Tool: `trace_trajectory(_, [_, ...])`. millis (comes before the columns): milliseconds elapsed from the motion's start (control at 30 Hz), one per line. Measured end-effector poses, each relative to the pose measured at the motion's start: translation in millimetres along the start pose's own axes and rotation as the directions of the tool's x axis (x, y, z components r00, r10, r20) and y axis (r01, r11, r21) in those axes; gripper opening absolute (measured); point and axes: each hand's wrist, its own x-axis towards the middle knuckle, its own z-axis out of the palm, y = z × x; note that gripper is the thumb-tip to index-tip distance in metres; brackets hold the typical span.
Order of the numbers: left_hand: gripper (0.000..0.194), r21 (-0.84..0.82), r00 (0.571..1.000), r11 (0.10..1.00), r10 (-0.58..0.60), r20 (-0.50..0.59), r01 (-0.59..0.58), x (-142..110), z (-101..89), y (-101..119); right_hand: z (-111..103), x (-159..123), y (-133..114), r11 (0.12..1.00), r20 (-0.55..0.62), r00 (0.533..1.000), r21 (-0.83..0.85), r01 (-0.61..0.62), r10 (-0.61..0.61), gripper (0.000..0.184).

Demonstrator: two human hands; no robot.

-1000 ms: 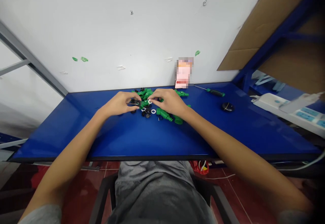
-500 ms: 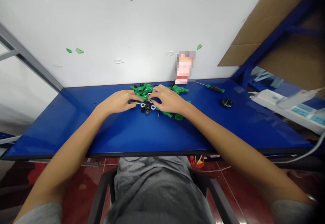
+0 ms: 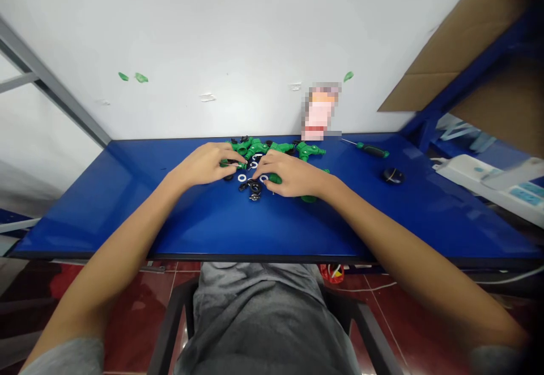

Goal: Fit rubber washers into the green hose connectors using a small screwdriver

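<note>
My left hand (image 3: 208, 162) is closed at the left of a cluster of small parts. Between its thumb and fingers sits a small green plastic fitting (image 3: 241, 166), partly hidden by the fingers. My right hand (image 3: 291, 174) reaches in from the other side, thumb and forefinger apart. Its forefinger tip is at a small pile of black rings and clips (image 3: 255, 187). White ring washers lie around the pile, one white washer (image 3: 242, 178) between the hands. Behind the hands are several green branched pipe fittings (image 3: 256, 147), partly covered by my fingers.
The blue table (image 3: 195, 222) meets a white wall. A screwdriver (image 3: 372, 149) and a round black object (image 3: 393, 175) lie to the right. A pixelated upright item (image 3: 319, 114) leans at the wall. Beyond the right edge is a white power strip (image 3: 480, 179).
The view has shifted, moving the scene rightward. My right hand has come nearer, down to the black parts, and the hands are farther apart. The green fitting now shows in my left fingers.
</note>
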Motion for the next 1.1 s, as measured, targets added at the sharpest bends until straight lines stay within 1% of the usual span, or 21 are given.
trace_trajectory(67, [0.041,0.043,1.0,0.999,-0.008,0.028,0.007,1,7.2,0,-2,-1,4,1.0,-0.011,1.0,-0.001,-0.009,0.009,0.026])
trace_trajectory(133, [0.04,0.071,0.998,0.997,-0.028,0.06,0.024,2,10.2,-6,-2,-1,8,0.999,-0.06,0.998,-0.01,-0.035,0.034,0.026])
trace_trajectory(233, [0.035,0.048,0.994,0.998,-0.05,0.097,0.046,1,5.5,-15,-3,5,13,0.993,-0.175,0.979,-0.039,-0.109,0.1,0.028])
trace_trajectory(300, [0.034,0.026,0.991,0.998,-0.065,0.119,0.062,0,-0.9,-18,-3,14,17,0.987,-0.202,0.972,-0.078,-0.138,0.12,0.03])
trace_trajectory(400, [0.033,0.031,0.989,0.995,-0.095,0.115,0.092,-2,-9.5,-16,-2,38,25,0.981,-0.144,0.986,-0.159,-0.108,0.085,0.033])
trace_trajectory(467, [0.033,0.038,0.992,0.992,-0.118,0.051,0.116,-2,-13.0,-14,-1,57,30,0.968,-0.069,0.997,-0.247,-0.051,0.035,0.032])
trace_trajectory(533, [0.035,0.03,0.988,0.989,-0.143,-0.053,0.145,-2,-14.1,-13,2,74,35,0.946,0.005,1.0,-0.323,0.012,-0.011,0.031])
trace_trajectory(600, [0.036,0.007,0.976,0.986,-0.167,-0.143,0.169,-1,-12.8,-15,4,87,38,0.935,0.083,0.997,-0.352,0.038,-0.01,0.026])
trace_trajectory(667, [0.038,-0.024,0.966,0.983,-0.181,-0.185,0.18,0,-9.8,-17,4,93,38,0.935,0.123,0.992,-0.354,0.037,0.008,0.023])
trace_trajectory(733, [0.039,-0.05,0.962,0.982,-0.187,-0.2,0.18,1,-6.3,-18,2,94,36,0.939,0.126,0.992,-0.343,0.023,0.021,0.022])
trace_trajectory(833, [0.035,-0.075,0.957,0.982,-0.186,-0.224,0.174,2,-2.4,-14,-3,85,33,0.961,0.06,0.998,-0.276,0.007,0.01,0.017])
trace_trajectory(867, [0.033,-0.09,0.952,0.981,-0.189,-0.241,0.172,3,-1.3,-12,-6,81,31,0.974,0.011,1.0,-0.227,-0.008,0.011,0.014])
trace_trajectory(933, [0.03,-0.152,0.936,0.973,-0.21,-0.281,0.172,3,1.4,-5,-11,69,27,0.994,-0.127,0.989,-0.072,-0.08,0.07,0.011])
trace_trajectory(1000, [0.029,-0.257,0.921,0.952,-0.244,-0.303,0.168,4,6.1,3,-16,54,21,0.976,-0.244,0.952,0.156,-0.148,0.184,0.011])
trace_trajectory(1033, [0.029,-0.317,0.917,0.935,-0.259,-0.303,0.159,4,9.3,8,-17,45,17,0.949,-0.299,0.92,0.262,-0.175,0.252,0.015])
trace_trajectory(1067, [0.031,-0.377,0.916,0.914,-0.27,-0.297,0.147,5,13.0,12,-18,36,13,0.922,-0.324,0.898,0.343,-0.181,0.297,0.02])
trace_trajectory(1100, [0.031,-0.433,0.915,0.891,-0.279,-0.292,0.134,5,17.0,16,-19,28,8,0.897,-0.326,0.891,0.409,-0.169,0.317,0.024])
